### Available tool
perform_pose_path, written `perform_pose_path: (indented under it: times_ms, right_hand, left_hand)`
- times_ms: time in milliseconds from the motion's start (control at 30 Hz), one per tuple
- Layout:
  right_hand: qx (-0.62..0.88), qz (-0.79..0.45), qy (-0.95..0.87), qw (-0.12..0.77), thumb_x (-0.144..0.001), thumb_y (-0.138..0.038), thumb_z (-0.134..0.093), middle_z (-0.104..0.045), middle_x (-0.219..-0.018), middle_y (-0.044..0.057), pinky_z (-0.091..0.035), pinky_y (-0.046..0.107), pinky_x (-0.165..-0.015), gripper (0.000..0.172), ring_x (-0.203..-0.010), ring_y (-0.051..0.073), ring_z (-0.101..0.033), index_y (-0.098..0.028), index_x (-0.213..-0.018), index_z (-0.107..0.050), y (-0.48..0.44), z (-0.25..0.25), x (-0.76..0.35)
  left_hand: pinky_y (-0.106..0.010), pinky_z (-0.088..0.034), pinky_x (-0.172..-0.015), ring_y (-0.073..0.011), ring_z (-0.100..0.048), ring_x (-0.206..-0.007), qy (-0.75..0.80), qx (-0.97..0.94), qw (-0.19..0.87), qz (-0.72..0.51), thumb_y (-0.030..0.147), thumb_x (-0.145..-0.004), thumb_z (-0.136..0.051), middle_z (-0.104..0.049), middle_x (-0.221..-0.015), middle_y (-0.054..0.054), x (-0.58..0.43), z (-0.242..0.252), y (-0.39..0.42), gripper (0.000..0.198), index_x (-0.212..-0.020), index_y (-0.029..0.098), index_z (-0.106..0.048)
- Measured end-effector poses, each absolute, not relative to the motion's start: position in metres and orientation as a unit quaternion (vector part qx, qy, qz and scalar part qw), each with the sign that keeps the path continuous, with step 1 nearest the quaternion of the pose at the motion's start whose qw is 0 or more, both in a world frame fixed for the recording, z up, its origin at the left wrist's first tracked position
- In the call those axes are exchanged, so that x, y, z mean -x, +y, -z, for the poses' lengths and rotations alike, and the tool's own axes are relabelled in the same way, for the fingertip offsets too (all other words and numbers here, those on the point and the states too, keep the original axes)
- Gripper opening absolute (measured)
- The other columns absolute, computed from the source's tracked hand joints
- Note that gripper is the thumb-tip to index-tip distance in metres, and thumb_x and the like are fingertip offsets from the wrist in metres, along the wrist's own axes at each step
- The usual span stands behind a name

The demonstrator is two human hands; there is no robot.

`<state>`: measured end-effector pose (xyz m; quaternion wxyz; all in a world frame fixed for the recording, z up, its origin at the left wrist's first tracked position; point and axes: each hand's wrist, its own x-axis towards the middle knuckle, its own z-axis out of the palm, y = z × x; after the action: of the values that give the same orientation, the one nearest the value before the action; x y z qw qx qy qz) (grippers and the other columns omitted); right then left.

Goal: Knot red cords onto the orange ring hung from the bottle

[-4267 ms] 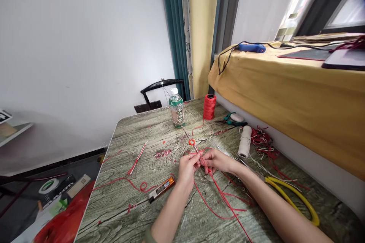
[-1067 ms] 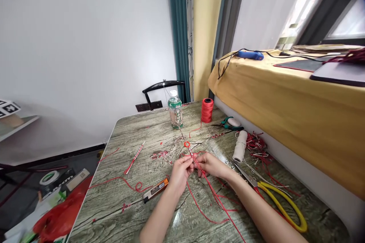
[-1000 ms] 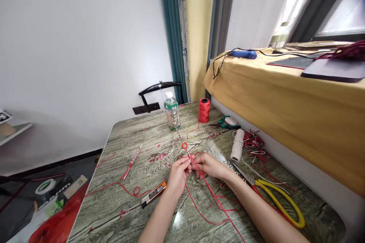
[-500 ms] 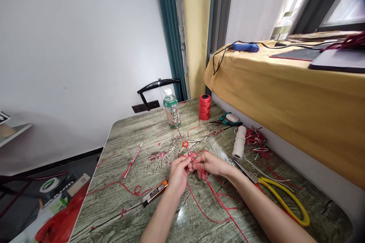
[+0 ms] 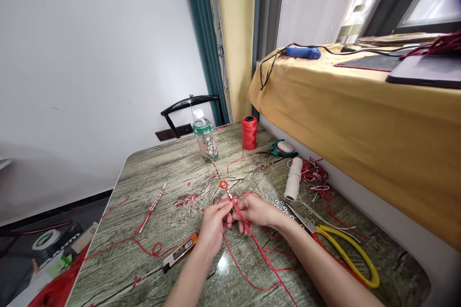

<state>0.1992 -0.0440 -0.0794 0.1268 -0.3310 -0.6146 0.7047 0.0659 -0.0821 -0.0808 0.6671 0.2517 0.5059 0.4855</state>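
Both hands meet over the middle of the table, gripping red cord (image 5: 258,245) whose long strands trail toward me. My left hand (image 5: 215,218) pinches the cord at a small knotted section, thumb on top. Close beside it, my right hand (image 5: 252,209) has its fingers closed on the strands. Just beyond the fingertips, a short white-and-red braided part runs up to an orange-red ring (image 5: 224,184). From the ring a thin line leads to a plastic drink bottle (image 5: 206,139) with a green label and white cap. The knot itself is partly covered by my fingers.
Yellow-handled scissors (image 5: 347,249) lie right of my right forearm, near small metal rings. A box cutter (image 5: 180,252) rests by my left forearm. Further back are a red cord spool (image 5: 249,133), a white cord roll (image 5: 293,179), green-handled pliers (image 5: 283,148) and cord scraps (image 5: 314,174).
The whole view has shifted, so things appear further left. My fingers have drawn in on the cord, and the red loop that spread above them now looks tightened, showing the white braid.
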Motion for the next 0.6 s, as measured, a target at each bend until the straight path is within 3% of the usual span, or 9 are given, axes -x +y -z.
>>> perform_pose_path:
  times_ms: [600]
  right_hand:
    - [0.322, -0.686, -0.641, 0.121, -0.073, -0.041, -0.053, -0.058, -0.05, -0.001, -0.039, 0.017, -0.04, 0.032, -0.038, 0.007, -0.048, -0.01, -0.073, -0.06, -0.0417, 0.08, -0.2034]
  left_hand:
    - [-0.019, -0.028, -0.042, -0.0043, -0.036, -0.037, 0.449, -0.204, 0.676, -0.548, 0.022, -0.056, -0.067, -0.039, -0.038, 0.005, -0.0678, 0.0802, -0.0822, 0.017, -0.066, 0.008, -0.065]
